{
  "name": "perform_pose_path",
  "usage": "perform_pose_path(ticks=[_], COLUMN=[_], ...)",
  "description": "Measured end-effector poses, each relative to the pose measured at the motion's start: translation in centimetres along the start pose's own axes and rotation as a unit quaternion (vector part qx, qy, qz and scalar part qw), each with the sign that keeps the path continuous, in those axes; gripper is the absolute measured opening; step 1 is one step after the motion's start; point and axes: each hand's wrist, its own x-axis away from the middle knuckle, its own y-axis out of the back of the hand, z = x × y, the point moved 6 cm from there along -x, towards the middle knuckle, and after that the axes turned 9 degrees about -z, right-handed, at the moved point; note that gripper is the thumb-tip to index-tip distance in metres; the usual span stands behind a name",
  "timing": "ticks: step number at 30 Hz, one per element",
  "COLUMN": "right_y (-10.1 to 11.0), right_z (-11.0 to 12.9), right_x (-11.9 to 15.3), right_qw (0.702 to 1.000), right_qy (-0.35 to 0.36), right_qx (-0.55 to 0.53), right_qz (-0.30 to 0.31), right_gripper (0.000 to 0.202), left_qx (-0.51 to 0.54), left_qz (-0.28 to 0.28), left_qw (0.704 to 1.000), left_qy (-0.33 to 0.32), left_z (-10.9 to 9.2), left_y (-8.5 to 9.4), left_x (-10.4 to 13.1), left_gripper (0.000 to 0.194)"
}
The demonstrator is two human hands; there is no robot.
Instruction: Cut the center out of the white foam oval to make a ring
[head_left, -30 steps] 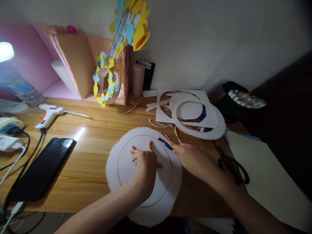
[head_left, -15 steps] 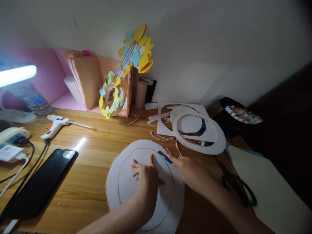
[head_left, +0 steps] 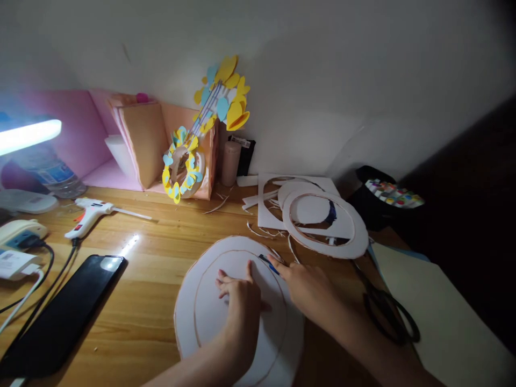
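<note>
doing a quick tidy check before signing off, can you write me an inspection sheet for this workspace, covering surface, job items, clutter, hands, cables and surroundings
surface: wooden table, light grain, lamp glare at left
job's things: white disc marked with a brown circle; blue cutter over it
clutter: thin white scraps; white ring overlapping a square sheet; black scissors; phone; glue gun
hands: left hand on the disc, fingers spread; right hand holding the cutter near the circle
cables: black cable from the glue gun; white cable at far left
surroundings: wall, lit lamp, plastic bottle; other people, nothing seen
</note>
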Motion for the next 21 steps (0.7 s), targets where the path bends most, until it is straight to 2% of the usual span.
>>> perform_pose_path(ticks=[4,8,12,19,21], right_y=[-0.20,-0.59,-0.61,-0.38,-0.39], right_z=[-0.03,-0.31,-0.36,-0.42,-0.45], right_x=[-0.18,-0.02,0.17,0.30,0.36], right_qw=[1.000,1.000,1.000,0.998,0.999], right_qy=[0.002,-0.009,-0.013,-0.017,-0.011], right_qx=[0.000,-0.007,-0.006,-0.009,-0.004], right_qz=[0.028,0.026,0.022,0.059,0.036], right_gripper=[0.063,0.061,0.057,0.063,0.062], left_qx=[-0.007,-0.021,-0.015,0.019,0.027], left_qz=[0.007,0.003,0.018,0.028,0.029], left_qw=[1.000,1.000,1.000,0.999,0.999], left_qy=[-0.001,-0.018,-0.021,-0.011,-0.007], left_z=[-0.05,-0.22,-0.20,0.04,0.12], left_y=[-0.11,-0.07,-0.26,0.09,0.28], left_x=[-0.03,0.05,0.03,-0.03,-0.04], left_gripper=[0.099,0.099,0.101,0.098,0.098])
